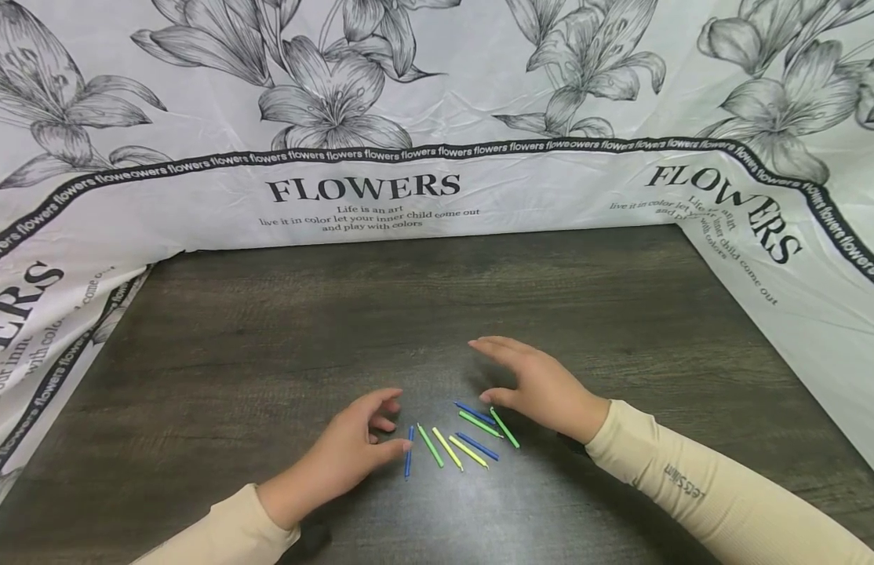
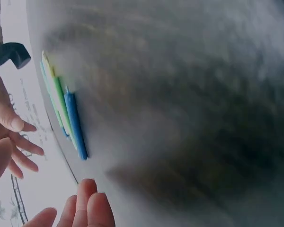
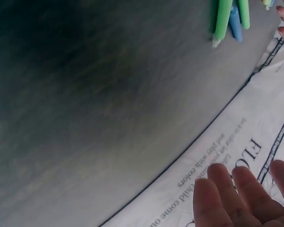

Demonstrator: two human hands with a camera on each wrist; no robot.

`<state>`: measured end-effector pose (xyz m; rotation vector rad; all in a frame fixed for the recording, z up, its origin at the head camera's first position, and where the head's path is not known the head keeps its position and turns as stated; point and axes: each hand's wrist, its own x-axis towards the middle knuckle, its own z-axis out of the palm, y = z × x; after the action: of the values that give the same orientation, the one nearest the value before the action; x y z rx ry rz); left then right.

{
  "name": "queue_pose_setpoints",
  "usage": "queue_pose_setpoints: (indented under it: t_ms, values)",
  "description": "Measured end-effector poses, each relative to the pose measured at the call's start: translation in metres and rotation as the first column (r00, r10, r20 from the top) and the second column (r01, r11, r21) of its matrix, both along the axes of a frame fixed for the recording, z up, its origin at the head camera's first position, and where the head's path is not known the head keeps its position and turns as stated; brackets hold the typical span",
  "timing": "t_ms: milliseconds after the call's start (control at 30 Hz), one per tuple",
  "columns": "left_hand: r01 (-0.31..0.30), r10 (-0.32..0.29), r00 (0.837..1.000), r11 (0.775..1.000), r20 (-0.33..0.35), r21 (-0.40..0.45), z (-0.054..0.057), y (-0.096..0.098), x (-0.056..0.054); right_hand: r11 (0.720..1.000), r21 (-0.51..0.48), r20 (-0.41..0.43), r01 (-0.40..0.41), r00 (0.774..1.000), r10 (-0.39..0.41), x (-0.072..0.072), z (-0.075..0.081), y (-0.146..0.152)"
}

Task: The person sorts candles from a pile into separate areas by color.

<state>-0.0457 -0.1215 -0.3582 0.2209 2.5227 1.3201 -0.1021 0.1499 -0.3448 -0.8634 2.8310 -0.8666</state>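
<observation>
Several thin blue, green and yellow candles lie loosely grouped on the dark table. At the left end of the group is a blue candle point(image 1: 408, 463), with the thumb of my left hand point(image 1: 348, 435) right at its upper part; the other fingers curve loosely and hold nothing. Beside it lie a green candle point(image 1: 431, 446) and two yellow ones. My right hand point(image 1: 539, 388) hovers past the right end with fingers extended and thumb apart, close to a slanted green candle point(image 1: 505, 428). In the right wrist view, its fingers point(image 3: 222, 189) appear straight and without any object.
The dark wood-grain table point(image 1: 267, 329) stretches out around the candles. White cloth point(image 1: 550, 188) printed with flowers and lettering hangs along its back and both sides. Pale sleeves point(image 1: 680, 479) cover both forearms.
</observation>
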Motion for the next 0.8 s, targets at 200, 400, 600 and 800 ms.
queue_pose_setpoints:
  t_ms: [200, 400, 600, 800]
  values:
    - [-0.002, 0.001, 0.997, 1.000, 0.071, 0.006, 0.001, 0.004, 0.001, 1.000, -0.016, 0.073, -0.017, 0.997, 0.018, 0.000, -0.003, -0.003]
    - [0.001, -0.004, 0.996, 0.999, 0.087, 0.034, 0.002, 0.005, 0.002, 0.999, -0.034, 0.122, -0.025, 0.992, 0.029, -0.003, -0.006, -0.008]
    - [0.001, -0.002, 0.995, 1.000, 0.095, 0.004, -0.002, 0.007, 0.001, 0.999, -0.023, 0.202, -0.027, 0.979, 0.031, -0.003, -0.006, -0.014]
    - [-0.009, 0.010, 0.996, 1.000, 0.085, -0.009, -0.003, 0.010, 0.000, 0.998, -0.024, 0.251, -0.058, 0.966, 0.062, -0.004, -0.007, -0.017]
